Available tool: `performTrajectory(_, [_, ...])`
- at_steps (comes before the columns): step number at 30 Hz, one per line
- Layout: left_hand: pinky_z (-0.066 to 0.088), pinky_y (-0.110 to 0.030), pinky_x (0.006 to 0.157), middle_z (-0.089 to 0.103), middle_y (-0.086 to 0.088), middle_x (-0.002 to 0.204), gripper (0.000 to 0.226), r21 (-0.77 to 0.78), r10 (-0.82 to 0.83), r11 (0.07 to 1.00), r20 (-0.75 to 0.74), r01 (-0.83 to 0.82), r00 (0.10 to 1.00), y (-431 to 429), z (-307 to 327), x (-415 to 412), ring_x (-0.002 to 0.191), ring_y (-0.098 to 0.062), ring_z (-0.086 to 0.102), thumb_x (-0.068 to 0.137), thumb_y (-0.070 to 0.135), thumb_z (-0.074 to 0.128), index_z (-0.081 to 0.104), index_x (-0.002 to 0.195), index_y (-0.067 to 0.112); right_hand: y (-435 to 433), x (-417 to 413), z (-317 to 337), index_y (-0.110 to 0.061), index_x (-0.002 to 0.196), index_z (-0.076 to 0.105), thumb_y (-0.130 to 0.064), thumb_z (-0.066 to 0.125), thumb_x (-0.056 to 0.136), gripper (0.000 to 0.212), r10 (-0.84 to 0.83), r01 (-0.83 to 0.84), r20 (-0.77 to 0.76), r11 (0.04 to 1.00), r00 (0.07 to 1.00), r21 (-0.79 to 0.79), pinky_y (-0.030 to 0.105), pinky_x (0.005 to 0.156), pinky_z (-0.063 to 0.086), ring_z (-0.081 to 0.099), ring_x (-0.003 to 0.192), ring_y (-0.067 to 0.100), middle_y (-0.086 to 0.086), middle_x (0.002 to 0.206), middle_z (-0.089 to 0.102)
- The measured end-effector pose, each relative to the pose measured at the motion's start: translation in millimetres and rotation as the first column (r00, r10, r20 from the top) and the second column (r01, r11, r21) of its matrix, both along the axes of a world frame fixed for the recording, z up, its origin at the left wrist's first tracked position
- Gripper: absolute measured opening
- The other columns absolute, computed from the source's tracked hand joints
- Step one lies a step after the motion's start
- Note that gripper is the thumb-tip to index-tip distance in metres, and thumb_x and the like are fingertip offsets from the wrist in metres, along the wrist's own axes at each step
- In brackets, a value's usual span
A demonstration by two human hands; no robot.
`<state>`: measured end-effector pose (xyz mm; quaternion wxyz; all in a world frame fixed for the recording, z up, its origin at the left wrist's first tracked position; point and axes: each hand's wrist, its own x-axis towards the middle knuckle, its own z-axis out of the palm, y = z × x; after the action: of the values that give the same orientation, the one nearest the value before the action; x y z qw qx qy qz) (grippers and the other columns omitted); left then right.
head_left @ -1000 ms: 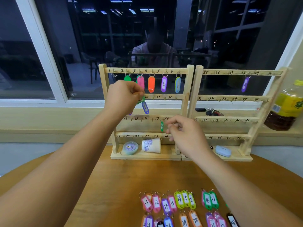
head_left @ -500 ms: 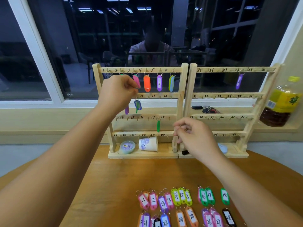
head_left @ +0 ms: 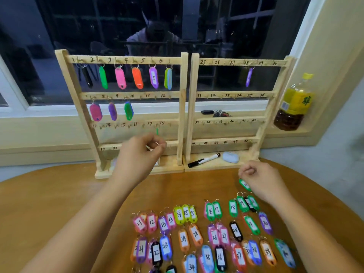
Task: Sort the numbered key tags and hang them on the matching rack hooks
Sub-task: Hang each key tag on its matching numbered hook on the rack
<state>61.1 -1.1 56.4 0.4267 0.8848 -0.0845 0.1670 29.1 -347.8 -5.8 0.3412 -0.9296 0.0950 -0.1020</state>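
- The left rack (head_left: pixel 184 115) stands at the far edge of the tabletop (head_left: pixel 59 203), with coloured tags hanging from its two top rails.
- The left hand (head_left: pixel 137 156) is in front of the rack's bottom rail, fingers curled, thumb and forefinger together; I cannot tell if they pinch anything.
- The right hand (head_left: pixel 262 180), right of the rack and nearer, pinches a green tag (head_left: pixel 244 185), which dangles below its fingers.
- The other numbered tags (head_left: pixel 183 240) lie in rows in front of the rack.

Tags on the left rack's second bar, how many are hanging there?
3, side by side at its left end: pink tag, purple tag, green tag. A blue edge shows on the green one, so another may hide behind.
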Motion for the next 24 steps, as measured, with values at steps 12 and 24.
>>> performTrajectory(12, [0.055,-0.033,0.069,0.074,0.012,0.078,0.01,0.007,-0.045,0.999,-0.222,0.048,0.974,-23,-83,-26,0.071,-0.006,0.067,0.092,0.029,0.071,0.074,0.085,0.036,-24,4,-27,-0.022,0.109,0.067,-0.043,0.078,0.094,0.028,-0.137,0.098,-0.248,0.982,0.959,-0.164,0.031,0.08,0.048,0.063,0.095,0.015,-0.005,0.103,0.067])
performTrajectory(24, [0.061,-0.041,0.074,0.075,0.013,0.08,0.012,-0.035,-0.075,0.997,-0.227,0.069,0.971,-26,-91,-37,0.075,-0.005,0.07,0.095,0.028,0.071,0.075,0.089,0.037,-10,17,-19,-0.023,0.093,0.07,-0.02,0.084,0.09,0.014,-0.114,0.131,-0.221,0.989,0.969,0.062,0.032,0.072,0.049,0.068,0.093,0.016,-0.004,0.094,0.073])
